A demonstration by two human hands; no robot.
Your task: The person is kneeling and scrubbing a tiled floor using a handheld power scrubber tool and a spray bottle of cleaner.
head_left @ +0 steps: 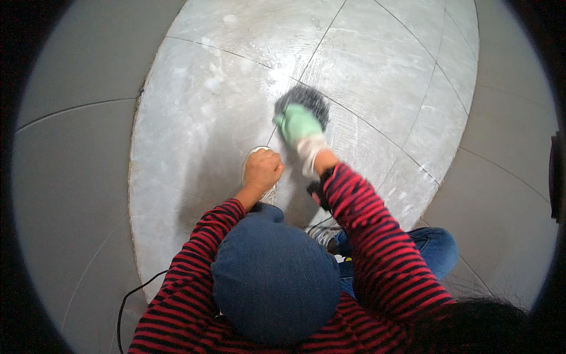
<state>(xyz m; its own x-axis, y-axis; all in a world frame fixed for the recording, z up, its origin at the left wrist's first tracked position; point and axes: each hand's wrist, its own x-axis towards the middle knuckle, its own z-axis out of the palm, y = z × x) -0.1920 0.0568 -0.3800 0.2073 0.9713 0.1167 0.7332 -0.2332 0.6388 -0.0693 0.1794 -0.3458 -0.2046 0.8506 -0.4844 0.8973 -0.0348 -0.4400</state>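
My right hand (302,126) wears a light green rubber glove with a whitish cuff. It grips a dark, round scrubbing pad (315,99) pressed on the wet pale grey floor (221,101). Motion blurs both pad and glove, so the pad's material is hard to tell. My bare left hand (264,169) is curled into a fist above a white lace-up shoe (244,166) on my foot, with nothing seen in it. Shiny streaks and curved swirl marks (349,128) lie around the pad.
Dark grey floor tiles (70,168) border the pale strip on the left, and more grey tiles (504,177) on the right. My bent blue-jeaned knee (276,274) fills the lower middle. A black cable (128,296) curves at lower left. A dark object (555,177) shows at the right rim.
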